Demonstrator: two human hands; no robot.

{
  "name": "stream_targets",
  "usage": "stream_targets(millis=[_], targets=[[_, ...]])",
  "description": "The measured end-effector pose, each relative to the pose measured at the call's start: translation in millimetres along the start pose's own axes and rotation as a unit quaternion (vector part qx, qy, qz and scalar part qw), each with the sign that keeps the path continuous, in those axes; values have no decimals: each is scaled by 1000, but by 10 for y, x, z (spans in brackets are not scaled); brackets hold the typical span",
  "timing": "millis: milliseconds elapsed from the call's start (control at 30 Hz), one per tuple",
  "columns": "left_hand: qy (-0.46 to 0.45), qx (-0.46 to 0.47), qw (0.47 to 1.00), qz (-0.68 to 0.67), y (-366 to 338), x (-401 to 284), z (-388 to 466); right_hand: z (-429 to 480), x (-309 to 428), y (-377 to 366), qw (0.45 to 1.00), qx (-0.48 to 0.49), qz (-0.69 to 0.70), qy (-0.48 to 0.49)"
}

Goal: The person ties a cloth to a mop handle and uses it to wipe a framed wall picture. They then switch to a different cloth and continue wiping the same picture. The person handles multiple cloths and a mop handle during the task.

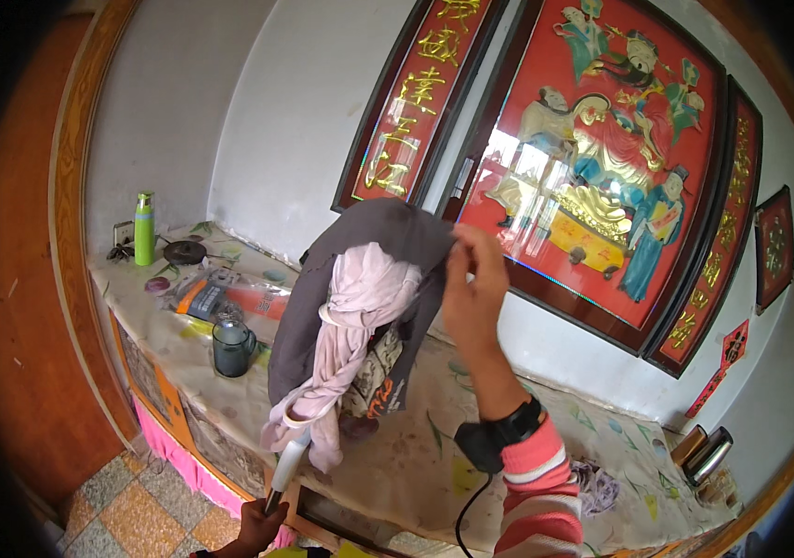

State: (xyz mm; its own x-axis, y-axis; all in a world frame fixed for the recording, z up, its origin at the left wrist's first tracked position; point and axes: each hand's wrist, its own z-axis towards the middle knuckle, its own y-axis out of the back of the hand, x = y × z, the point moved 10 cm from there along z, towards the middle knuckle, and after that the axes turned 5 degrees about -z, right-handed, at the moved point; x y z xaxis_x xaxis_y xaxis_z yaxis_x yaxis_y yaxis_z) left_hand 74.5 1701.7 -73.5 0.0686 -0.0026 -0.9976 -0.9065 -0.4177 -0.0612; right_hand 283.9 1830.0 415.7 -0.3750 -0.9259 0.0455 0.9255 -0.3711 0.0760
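My left hand [261, 524] is closed around the lower end of a metal pole [287, 464] with a white upper section. Pale pink cloth [352, 328] is wound and knotted at the pole's top. Dark grey fabric [376, 227] drapes over and behind the pink cloth, and its lower part bears orange print. At the right edge of the grey fabric is my right hand [475, 286], its fingers bent and slightly blurred; whether they pinch the fabric cannot be told. A black band with a cable circles the right wrist.
A cloth-covered cabinet top [404, 481] runs along the wall. On it stand a green bottle [144, 230], a glass mug [232, 349], plastic packages [219, 293], a dark round lid [185, 252], crumpled cloth [596, 487] and metallic cups [711, 457]. A large framed relief picture [599, 160] hangs behind.
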Motion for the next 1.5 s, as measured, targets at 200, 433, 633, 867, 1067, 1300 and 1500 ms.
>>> stream_targets(millis=[200,433,633,867,1067,1300,1500], targets=[[1,23,999,23,-32,58,34,921,-674,-131,990,-21,-2,-141],[27,49,997,47,-129,46,-52,1826,-675,-52,989,-102,-48,-91],[34,48,998,-10,-120,-60,-102,2003,-774,74,983,-156,28,-92],[-7,18,1000,9,27,-60,6,1352,-937,597,978,-119,57,-163],[20,31,999,-17,42,24,46,510,-990,443,928,58,261,-260],[12,50,999,-13,0,-28,67,284,-994,393,879,88,263,-388],[26,42,999,-3,-21,-23,82,724,-329,79,809,76,463,-354]])
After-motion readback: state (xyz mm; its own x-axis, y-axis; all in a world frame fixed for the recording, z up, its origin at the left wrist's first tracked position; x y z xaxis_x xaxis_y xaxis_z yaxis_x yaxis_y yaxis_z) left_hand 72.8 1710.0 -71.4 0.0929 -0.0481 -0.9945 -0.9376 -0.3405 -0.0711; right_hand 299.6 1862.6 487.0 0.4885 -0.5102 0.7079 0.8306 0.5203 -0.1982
